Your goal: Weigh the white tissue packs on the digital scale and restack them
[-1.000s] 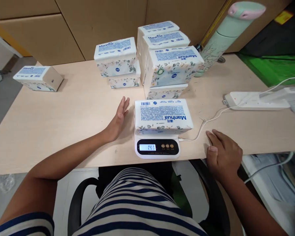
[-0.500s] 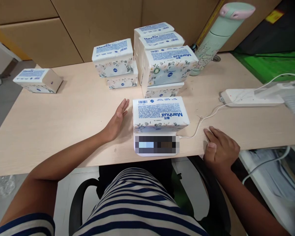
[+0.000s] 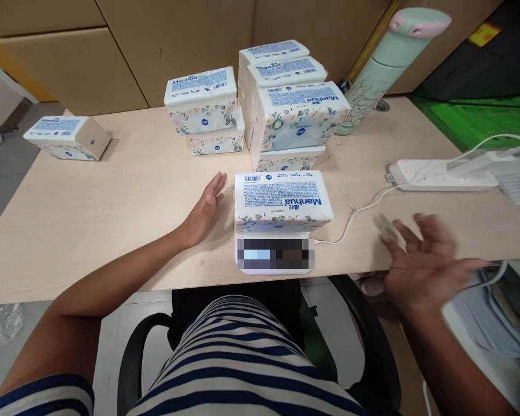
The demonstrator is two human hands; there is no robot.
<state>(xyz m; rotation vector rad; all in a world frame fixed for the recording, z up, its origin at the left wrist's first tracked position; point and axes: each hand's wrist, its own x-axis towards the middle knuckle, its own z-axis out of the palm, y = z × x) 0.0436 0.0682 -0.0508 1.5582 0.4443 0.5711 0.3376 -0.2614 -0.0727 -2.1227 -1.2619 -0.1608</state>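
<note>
Pack (image 3: 281, 199) sits between the hands (image 3: 201, 216) (image 3: 422, 271), nearer the left.

The single view looks from the wearer's head, forward and down past a striped shirt (image 3: 238, 364) onto the nearby tabletop (image 3: 117, 196).

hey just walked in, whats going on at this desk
A person in a striped shirt sits at a desk, a Manhua pack before them on what looks like a white scale. The left hand is open beside the pack, not touching it. The right hand, blurred, is open and empty near the desk's front edge. More packs are stacked behind.
</note>
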